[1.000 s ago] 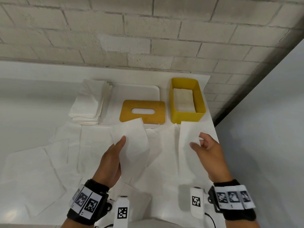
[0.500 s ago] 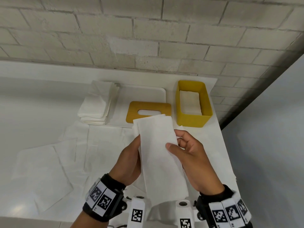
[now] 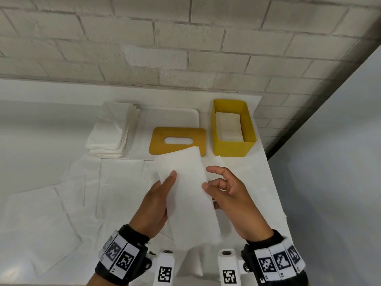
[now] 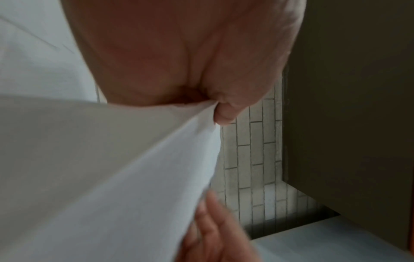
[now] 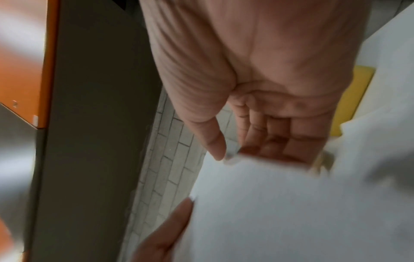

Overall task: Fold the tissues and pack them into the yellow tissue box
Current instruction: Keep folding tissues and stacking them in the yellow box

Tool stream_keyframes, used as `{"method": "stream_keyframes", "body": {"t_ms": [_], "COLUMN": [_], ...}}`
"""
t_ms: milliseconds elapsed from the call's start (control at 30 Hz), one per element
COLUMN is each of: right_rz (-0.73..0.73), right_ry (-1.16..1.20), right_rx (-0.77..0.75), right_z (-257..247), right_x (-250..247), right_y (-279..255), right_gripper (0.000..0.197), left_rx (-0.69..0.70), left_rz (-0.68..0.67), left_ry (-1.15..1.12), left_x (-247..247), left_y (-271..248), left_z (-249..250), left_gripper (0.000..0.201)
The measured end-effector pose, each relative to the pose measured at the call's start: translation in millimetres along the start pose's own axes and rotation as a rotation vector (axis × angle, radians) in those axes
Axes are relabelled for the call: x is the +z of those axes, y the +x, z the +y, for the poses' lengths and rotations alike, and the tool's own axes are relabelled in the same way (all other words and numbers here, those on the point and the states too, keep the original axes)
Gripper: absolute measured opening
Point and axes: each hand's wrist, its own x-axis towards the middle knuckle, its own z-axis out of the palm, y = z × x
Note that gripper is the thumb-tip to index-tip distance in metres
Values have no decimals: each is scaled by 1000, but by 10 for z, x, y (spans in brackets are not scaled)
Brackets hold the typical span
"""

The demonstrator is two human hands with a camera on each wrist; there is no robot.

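Note:
A white tissue, folded into a long strip, hangs above the table between both hands. My left hand grips its left edge, thumb on top and fingers hidden beneath; the left wrist view shows the thumb pinching the tissue. My right hand pinches the right edge, thumb in front, fingers behind the tissue, index finger lifted clear. The open yellow tissue box stands at the back right with folded tissues inside.
The yellow slotted lid lies on a white tray, left of the box. A stack of tissues sits on the tray's left end. Loose unfolded tissues cover the table's left and middle. The table's edge runs just right of the box.
A second ago my left hand alone held an open tissue. The right hand came in, the tissue became a long strip, and the right fingers have since drawn back to its right edge.

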Motion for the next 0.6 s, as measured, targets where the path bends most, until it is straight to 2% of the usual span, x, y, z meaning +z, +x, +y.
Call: {"method": "stream_keyframes", "body": {"t_ms": [67,100,200,267,333,433,500,600], "right_rz": [133,224,397,432,440,404,398,399], "right_ry": [-138,-287,-816,-978,-1019,-895,-829,-775], "right_rx": [21,34,204,332,382,430,452,388], "right_z": [190,301,563,652,677,683,691,686], "right_x": [-219,-375,-835,-1027,-1121,-1187,-1224,-1232], "right_y": [121,203,398,466,516,617,661,684], "right_gripper": [33,35,60,74,76,68,54,32], "left_rx": [5,6,9,14,15,16,9,1], "left_rz": [56,75,98,111,121,137,143,141], "left_ry": [2,5,27,33,41,54,54,62], "left_x": [-54,-88,-162,-202,-224,-242,-233,-239], "left_y": [-1,-3,-16,-15,-14,0,7,9], "left_z": [9,16,47,52,51,45,42,32], "left_gripper": [39,39,40,38,37,37,38,39]}}
